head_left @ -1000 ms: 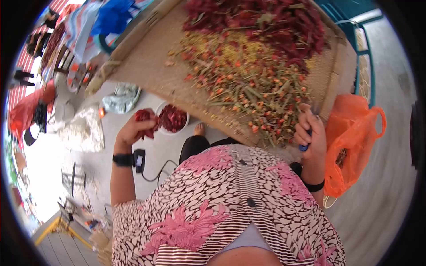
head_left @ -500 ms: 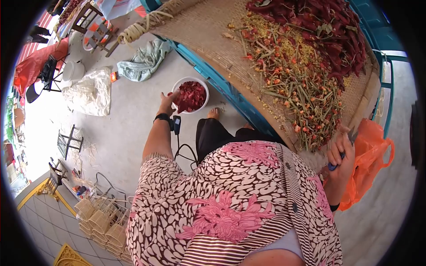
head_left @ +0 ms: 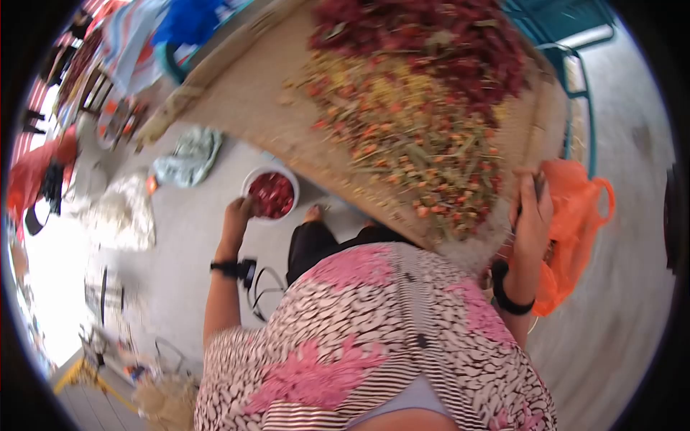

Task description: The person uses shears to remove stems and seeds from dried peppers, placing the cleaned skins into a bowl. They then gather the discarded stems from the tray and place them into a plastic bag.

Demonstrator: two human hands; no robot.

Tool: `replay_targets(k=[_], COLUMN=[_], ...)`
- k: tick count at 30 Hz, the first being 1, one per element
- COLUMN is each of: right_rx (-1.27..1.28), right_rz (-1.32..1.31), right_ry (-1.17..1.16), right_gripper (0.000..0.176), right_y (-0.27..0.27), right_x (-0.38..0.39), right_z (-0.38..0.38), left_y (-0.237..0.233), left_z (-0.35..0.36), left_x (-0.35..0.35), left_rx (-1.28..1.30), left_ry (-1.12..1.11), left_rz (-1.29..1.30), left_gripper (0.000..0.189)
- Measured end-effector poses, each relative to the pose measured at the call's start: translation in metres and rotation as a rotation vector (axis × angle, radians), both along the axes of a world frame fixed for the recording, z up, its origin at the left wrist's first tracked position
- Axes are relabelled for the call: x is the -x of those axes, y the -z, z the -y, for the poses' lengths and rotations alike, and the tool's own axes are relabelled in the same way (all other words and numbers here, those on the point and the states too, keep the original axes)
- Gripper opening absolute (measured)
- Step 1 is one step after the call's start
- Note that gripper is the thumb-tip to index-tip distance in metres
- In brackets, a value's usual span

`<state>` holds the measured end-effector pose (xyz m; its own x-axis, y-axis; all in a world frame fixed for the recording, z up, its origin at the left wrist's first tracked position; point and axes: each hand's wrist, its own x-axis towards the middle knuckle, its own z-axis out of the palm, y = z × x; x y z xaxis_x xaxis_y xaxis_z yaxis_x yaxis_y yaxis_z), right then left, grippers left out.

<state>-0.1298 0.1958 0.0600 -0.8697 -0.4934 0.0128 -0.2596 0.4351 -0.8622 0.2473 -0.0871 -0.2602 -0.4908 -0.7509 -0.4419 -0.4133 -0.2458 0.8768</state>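
Note:
My left hand (head_left: pixel 238 213) is at the left rim of a white bucket (head_left: pixel 293 188) on the floor, which holds dark red chili pieces (head_left: pixel 272 195). Its fingers are blurred together, and what they hold, if anything, is hidden. Near the tray's right corner, my right hand (head_left: pixel 532 208) is closed around scissors (head_left: pixel 539 184), of which only a dark part shows. On the woven tray (head_left: pixel 259 93) lie dark red dried chilies (head_left: pixel 460 43), with yellow seeds (head_left: pixel 402 86) and cut stems (head_left: pixel 431 165) nearer to me.
An orange plastic bag (head_left: pixel 575 223) hangs right of my right hand. A green cloth or sack (head_left: pixel 190 156) and a whitish plastic sheet (head_left: pixel 126 215) lie on the floor at left. A teal metal frame (head_left: pixel 591 122) stands behind the tray's right side.
The whole view has shifted, so the tray and bucket appear further left. My left hand's fingers, spread at the bucket before, are now drawn together. My right hand still grips the tool.

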Motion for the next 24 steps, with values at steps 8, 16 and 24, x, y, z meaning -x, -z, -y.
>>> replay_targets(k=[8, 16, 24], right_rx=[-0.496, -0.169, 0.113], right_rz=[-0.588, -0.358, -0.208], right_ry=[0.117, -0.171, -0.533], right_gripper=[0.021, 0.029, 0.043], right_y=[0.031, 0.009, 0.004], right_x=[0.089, -0.002, -0.048], right_z=[0.033, 0.058, 0.072], left_y=[-0.217, -0.274, -0.258], left_z=[-0.057, -0.077, -0.077], left_x=[0.106, 0.149, 0.219], left_rx=[0.528, 0.160, -0.657], left_ry=[0.388, 0.603, 0.261], left_rz=[-0.358, -0.359, -0.763], left_gripper=[0.027, 0.042, 0.052])
